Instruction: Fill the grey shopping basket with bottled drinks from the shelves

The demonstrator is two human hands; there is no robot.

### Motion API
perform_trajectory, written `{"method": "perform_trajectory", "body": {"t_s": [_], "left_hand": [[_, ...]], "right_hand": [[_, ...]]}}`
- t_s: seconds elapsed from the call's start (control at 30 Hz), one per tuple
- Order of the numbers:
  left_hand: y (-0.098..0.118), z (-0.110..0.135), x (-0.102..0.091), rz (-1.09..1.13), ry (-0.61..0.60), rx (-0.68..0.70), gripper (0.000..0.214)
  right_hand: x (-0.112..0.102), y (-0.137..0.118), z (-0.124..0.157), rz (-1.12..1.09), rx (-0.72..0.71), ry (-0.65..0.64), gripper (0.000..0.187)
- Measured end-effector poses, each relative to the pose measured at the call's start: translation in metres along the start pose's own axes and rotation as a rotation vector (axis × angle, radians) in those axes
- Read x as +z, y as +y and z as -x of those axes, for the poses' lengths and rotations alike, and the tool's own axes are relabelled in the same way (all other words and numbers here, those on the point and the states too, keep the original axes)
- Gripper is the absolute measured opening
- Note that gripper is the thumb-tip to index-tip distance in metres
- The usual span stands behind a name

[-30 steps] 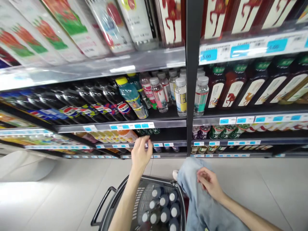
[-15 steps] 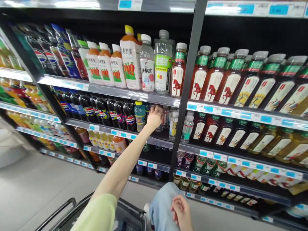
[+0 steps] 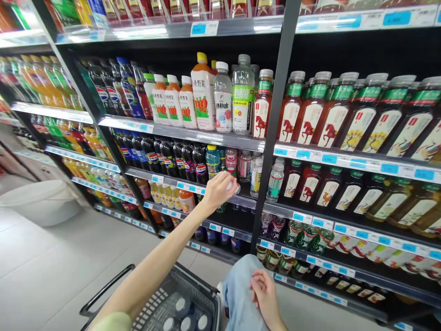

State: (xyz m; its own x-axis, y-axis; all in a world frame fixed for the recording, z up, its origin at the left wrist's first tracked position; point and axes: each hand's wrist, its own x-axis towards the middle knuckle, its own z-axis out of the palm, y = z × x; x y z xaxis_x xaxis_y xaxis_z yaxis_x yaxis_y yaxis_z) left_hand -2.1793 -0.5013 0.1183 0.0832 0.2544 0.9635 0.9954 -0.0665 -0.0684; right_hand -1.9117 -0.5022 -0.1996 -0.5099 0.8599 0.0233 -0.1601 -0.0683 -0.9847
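My left hand [image 3: 218, 190] reaches out to the middle shelf [image 3: 220, 196] and is closed round a small clear bottle [image 3: 233, 187], whose grey cap shows past my fingers. The bottle is tipped toward me at the shelf's front edge. Behind it stand pink-labelled bottles [image 3: 231, 161] and a teal bottle with a yellow cap [image 3: 212, 161]. My right hand [image 3: 263, 291] rests on my knee in light blue jeans [image 3: 239, 289], fingers loosely curled with nothing seen in them.
A black shopping basket [image 3: 193, 289] with several grey-capped bottles [image 3: 179, 317] sits on the floor below my left arm. Shelves of cola, juice and tea bottles fill the view. A black upright post [image 3: 275, 124] splits the shelving. A white object stands at far left.
The camera has tilted up from the basket to the shelves. My left hand rose to the middle shelf, reached in among the small bottles, and now draws one out toward the edge.
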Motion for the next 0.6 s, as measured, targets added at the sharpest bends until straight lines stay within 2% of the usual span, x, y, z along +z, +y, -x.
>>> {"method": "perform_trajectory", "body": {"t_s": [0.07, 0.17, 0.23, 0.3, 0.33, 0.4, 0.47, 0.53, 0.6], "left_hand": [[0.021, 0.002, -0.015, 0.065, 0.005, 0.009, 0.024], [0.053, 0.011, -0.025, 0.202, -0.123, -0.002, 0.026], [0.074, 0.027, -0.021, 0.314, -0.265, -0.022, 0.026], [0.094, 0.049, -0.011, 0.444, -0.401, -0.049, 0.025], [0.104, 0.062, -0.005, 0.516, -0.459, -0.053, 0.024], [0.123, 0.084, 0.009, 0.66, -0.55, -0.059, 0.022], [0.138, 0.1, 0.021, 0.775, -0.589, -0.133, 0.018], [0.15, 0.11, 0.032, 0.867, -0.576, -0.316, 0.015], [0.158, 0.12, 0.043, 1.001, -0.571, -0.566, 0.017]], "right_hand": [[0.0, -0.002, 0.001, -0.005, -0.036, 0.016, 0.058], [0.002, -0.007, 0.003, -0.023, -0.114, 0.018, 0.092], [0.005, -0.009, 0.005, -0.025, -0.155, 0.0, 0.111], [0.007, -0.007, 0.006, -0.03, -0.163, -0.011, 0.117], [0.007, -0.006, 0.007, -0.032, -0.148, -0.009, 0.112], [0.006, -0.002, 0.006, -0.018, -0.085, 0.002, 0.086], [0.003, -0.001, 0.006, 0.013, -0.023, 0.035, 0.062], [-0.001, -0.001, 0.005, 0.033, 0.018, 0.062, 0.056], [-0.004, -0.004, 0.005, 0.02, 0.041, 0.073, 0.058]]}}
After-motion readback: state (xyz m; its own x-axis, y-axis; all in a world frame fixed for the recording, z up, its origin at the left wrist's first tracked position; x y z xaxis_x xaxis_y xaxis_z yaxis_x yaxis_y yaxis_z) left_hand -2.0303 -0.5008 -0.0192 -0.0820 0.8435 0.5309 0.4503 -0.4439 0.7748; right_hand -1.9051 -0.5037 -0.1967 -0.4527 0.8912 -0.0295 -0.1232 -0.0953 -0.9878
